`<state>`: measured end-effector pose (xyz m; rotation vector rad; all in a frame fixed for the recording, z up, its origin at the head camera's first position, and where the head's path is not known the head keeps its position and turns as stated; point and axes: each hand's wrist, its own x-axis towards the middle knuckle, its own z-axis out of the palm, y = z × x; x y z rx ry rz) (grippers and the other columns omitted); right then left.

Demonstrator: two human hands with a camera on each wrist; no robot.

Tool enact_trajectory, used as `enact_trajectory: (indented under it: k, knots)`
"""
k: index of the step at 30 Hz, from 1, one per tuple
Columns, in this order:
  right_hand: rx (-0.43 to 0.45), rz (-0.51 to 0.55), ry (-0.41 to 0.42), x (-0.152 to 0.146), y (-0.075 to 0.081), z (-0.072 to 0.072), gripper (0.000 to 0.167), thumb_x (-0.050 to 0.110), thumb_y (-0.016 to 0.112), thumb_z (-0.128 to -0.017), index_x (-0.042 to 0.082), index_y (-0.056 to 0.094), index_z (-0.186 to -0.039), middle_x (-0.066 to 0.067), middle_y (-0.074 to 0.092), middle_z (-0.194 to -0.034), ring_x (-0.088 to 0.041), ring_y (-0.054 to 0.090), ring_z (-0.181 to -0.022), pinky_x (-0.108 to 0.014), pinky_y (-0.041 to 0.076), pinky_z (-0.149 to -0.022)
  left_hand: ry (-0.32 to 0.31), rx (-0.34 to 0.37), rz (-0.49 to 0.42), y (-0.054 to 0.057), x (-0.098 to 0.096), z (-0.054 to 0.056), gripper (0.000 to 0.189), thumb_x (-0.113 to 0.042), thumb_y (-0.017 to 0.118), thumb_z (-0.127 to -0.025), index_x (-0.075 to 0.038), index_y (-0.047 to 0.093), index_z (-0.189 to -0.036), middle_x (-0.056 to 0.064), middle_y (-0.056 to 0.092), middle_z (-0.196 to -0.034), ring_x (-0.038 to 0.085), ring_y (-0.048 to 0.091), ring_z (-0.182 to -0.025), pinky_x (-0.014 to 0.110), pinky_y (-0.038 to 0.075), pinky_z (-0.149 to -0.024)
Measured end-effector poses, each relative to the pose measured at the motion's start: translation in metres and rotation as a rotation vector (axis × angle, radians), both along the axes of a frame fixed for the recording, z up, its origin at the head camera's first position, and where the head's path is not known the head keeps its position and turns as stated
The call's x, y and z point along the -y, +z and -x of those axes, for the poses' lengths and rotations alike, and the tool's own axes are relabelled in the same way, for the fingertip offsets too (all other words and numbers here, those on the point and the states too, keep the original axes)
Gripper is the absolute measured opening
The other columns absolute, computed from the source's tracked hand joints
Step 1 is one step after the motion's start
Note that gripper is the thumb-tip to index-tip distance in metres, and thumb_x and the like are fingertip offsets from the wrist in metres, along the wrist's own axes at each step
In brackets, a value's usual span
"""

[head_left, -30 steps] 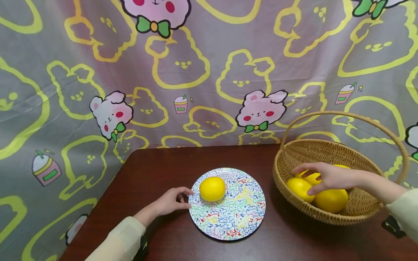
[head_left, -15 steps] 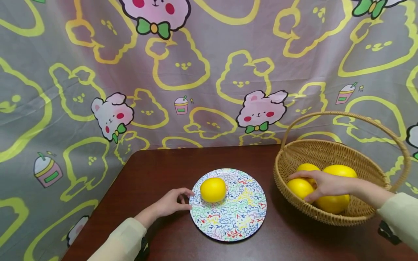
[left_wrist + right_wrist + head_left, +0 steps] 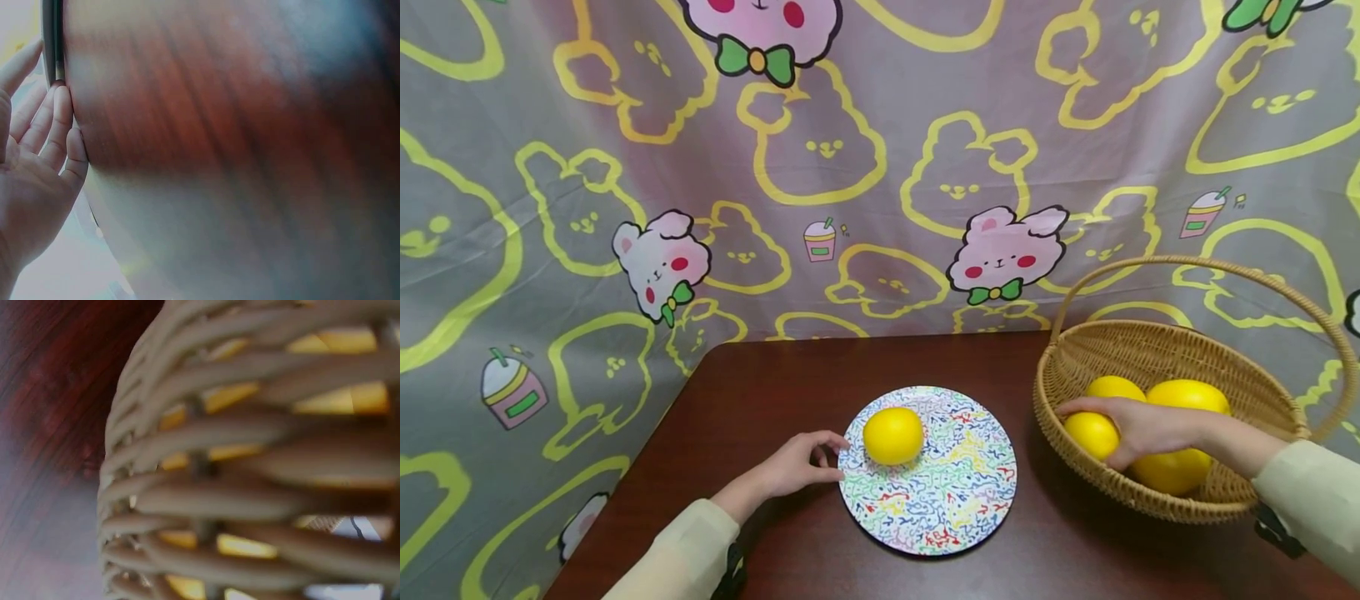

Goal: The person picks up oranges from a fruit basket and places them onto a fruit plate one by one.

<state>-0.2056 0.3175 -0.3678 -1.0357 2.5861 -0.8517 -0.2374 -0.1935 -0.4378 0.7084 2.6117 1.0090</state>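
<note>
My right hand (image 3: 1157, 429) reaches into the wicker basket (image 3: 1150, 337), its fingers and thumb curled round a lemon (image 3: 1090, 435) near the left wall. Several more lemons, such as the one behind my hand (image 3: 1191, 393), lie around it. My left hand (image 3: 793, 465) rests at the left rim of a round plate (image 3: 955, 500) with a multicoloured squiggle pattern. Relaxed fingertips (image 3: 60, 100) touch the plate's edge in the left wrist view. One lemon (image 3: 892, 436) sits on the plate's upper left. From the right wrist, the basket weave (image 3: 250, 437) hides the right hand.
The dark wooden table (image 3: 775, 375) carries both plate and basket. Over the basket arches a tall wicker handle (image 3: 1217, 265). A cartoon-printed cloth (image 3: 865, 200) hangs behind the table and along its left side.
My right hand has lowered further into the basket and closed its fingers round the left lemon. My left hand and the plate keep their places.
</note>
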Motion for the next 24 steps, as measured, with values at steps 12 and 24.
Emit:
enact_trajectory:
  k: [12,24]
  knots:
    - [-0.092,0.003,-0.027,0.003,0.001,-0.001,0.061,0.014,0.080,-0.067,0.019,0.057,-0.123,0.003,0.057,-0.107,-0.007,0.051,-0.085,-0.026,0.043,-0.067,0.010,0.003,0.007,0.000,-0.001,0.000,0.041,-0.026,0.079,-0.082,-0.013,0.065,-0.118,-0.003,0.061,-0.102,0.016,0.054,-0.077,0.025,0.049,-0.068]
    - [-0.062,0.040,-0.096,0.001,0.014,-0.007,0.060,0.019,0.083,-0.070,0.011,0.056,-0.123,-0.004,0.056,-0.112,-0.010,0.052,-0.083,-0.028,0.045,-0.064,0.004,0.009,-0.001,0.001,0.001,0.000,0.041,-0.025,0.079,-0.083,-0.013,0.064,-0.119,-0.003,0.062,-0.105,0.017,0.054,-0.077,0.025,0.050,-0.066]
